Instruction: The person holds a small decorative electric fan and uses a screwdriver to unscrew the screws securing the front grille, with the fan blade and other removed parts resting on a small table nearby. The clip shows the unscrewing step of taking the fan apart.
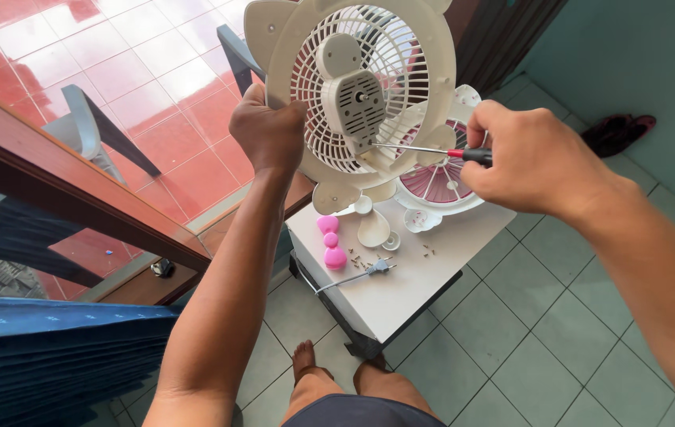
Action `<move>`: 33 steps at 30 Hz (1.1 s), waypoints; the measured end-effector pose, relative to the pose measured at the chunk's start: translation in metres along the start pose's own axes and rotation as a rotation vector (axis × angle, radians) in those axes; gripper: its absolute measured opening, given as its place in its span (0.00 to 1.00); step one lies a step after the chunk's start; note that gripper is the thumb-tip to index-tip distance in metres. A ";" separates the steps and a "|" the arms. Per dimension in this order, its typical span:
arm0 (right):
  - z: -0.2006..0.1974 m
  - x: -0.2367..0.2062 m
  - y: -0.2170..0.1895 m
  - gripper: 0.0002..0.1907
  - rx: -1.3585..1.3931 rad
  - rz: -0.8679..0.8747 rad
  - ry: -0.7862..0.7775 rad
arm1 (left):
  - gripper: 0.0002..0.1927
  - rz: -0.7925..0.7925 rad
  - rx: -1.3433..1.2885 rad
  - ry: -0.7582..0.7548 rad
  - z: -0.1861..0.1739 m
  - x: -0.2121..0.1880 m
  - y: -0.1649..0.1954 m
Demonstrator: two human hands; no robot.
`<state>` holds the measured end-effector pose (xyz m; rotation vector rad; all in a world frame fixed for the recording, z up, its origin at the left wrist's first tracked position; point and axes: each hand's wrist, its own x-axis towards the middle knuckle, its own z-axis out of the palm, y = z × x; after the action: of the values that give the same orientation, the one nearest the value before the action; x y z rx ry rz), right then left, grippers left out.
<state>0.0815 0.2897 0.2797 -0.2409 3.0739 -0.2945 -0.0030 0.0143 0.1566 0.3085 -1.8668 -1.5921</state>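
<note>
My left hand (268, 130) grips the left rim of a cream plastic fan grille (317, 95), held upright above a small white table (424, 277). My right hand (531, 158) is closed around a red-and-black screwdriver (432, 150). Its metal tip touches the grille's central motor housing (357, 103). A second, pink-and-white grille (440, 186) lies flat on the table behind the raised one.
On the table lie a pink knob piece (331, 241), a cream blade part (373, 229), a small white cap (420, 220), several loose screws (361, 259) and a power plug with cord (377, 269). Blue plastic chairs (52, 348) stand at left. My feet (306, 360) rest on grey tiles.
</note>
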 end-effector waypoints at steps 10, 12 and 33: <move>0.017 0.015 -0.016 0.16 0.047 0.004 -0.046 | 0.09 0.050 0.043 0.036 0.000 0.006 -0.004; 0.021 0.017 -0.016 0.16 0.071 -0.014 -0.034 | 0.08 0.053 0.037 0.035 -0.001 0.008 -0.004; 0.027 0.021 -0.022 0.15 0.167 -0.015 -0.001 | 0.11 0.144 0.061 0.040 0.002 0.008 0.008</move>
<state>0.0655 0.2604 0.2572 -0.2570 3.0251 -0.5483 -0.0090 0.0133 0.1667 0.2245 -1.8658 -1.4255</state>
